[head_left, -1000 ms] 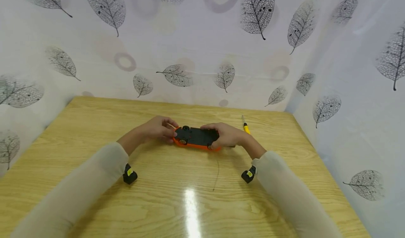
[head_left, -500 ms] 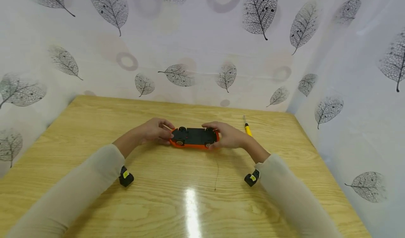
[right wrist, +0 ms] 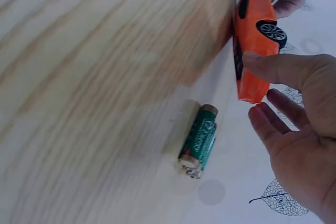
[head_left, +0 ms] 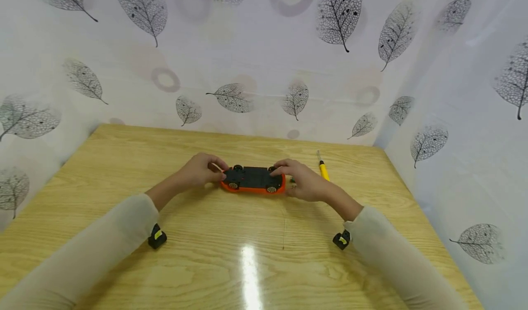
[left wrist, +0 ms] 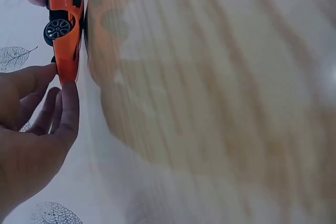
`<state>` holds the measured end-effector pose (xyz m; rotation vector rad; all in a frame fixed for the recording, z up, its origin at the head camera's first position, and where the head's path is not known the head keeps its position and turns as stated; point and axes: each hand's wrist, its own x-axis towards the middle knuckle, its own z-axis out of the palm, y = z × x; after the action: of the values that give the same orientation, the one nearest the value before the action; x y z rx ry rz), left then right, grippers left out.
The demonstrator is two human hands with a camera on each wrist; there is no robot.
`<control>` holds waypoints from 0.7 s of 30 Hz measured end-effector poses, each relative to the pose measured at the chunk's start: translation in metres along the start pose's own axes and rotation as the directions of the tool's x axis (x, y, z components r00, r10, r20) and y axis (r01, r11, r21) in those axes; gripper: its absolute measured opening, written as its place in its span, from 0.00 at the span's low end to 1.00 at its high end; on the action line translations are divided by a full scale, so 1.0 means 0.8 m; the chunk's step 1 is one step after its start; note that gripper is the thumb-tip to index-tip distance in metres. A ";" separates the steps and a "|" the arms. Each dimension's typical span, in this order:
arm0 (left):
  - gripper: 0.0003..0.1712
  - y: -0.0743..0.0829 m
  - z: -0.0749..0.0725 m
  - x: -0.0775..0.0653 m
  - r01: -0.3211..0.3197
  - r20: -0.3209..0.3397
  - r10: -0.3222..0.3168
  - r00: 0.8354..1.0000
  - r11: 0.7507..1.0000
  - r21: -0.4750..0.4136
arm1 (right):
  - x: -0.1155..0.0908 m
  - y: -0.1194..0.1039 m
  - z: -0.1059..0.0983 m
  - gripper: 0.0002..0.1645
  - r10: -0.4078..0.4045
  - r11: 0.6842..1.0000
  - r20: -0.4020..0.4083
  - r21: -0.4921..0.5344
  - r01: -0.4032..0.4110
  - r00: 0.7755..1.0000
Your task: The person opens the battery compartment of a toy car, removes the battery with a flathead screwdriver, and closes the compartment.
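Observation:
An orange toy car lies upside down on the table, its black underside and wheels facing up. My left hand pinches its left end between thumb and fingers; the left wrist view shows the car's tip in that grip. At the other end my right hand holds the car, with a finger on the underside. In the right wrist view the thumb presses the orange side, while other fingers curl near the end. Green batteries lie beside the right hand, mostly hidden behind it in the head view.
A yellow-handled screwdriver lies beyond the right hand. One thin thread-like line shows on the glossy wooden table. Leaf-patterned cloth rises behind and along both sides.
The toy car has shifted slightly left. My right hand has slid back toward its right end, and one finger now rests on the underside. The batteries peek out beside that hand.

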<state>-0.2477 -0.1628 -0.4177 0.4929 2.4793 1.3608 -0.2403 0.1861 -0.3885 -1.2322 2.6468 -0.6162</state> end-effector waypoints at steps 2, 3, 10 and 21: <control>0.12 0.001 0.000 -0.001 -0.063 -0.004 0.063 0.998 0.994 0.085 | -0.001 0.002 0.003 0.30 -0.018 1.000 -0.018 -0.022 0.017 1.000; 0.11 0.001 -0.001 -0.001 -0.095 -0.003 0.096 0.995 0.989 0.117 | -0.001 0.002 0.004 0.30 -0.026 0.999 -0.028 -0.033 0.026 0.999; 0.12 -0.001 -0.006 -0.004 -0.213 0.030 0.211 0.977 0.962 0.170 | -0.002 0.001 0.008 0.32 -0.036 0.998 -0.031 -0.056 0.035 0.999; 0.19 -0.010 -0.002 0.001 -0.311 0.105 0.297 0.949 0.938 0.151 | -0.003 0.000 0.015 0.36 -0.055 0.990 -0.025 -0.128 0.051 0.998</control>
<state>-0.2505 -0.1676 -0.4236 0.9860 2.5387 1.2109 -0.2346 0.1844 -0.3994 -1.3419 2.7225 -0.4824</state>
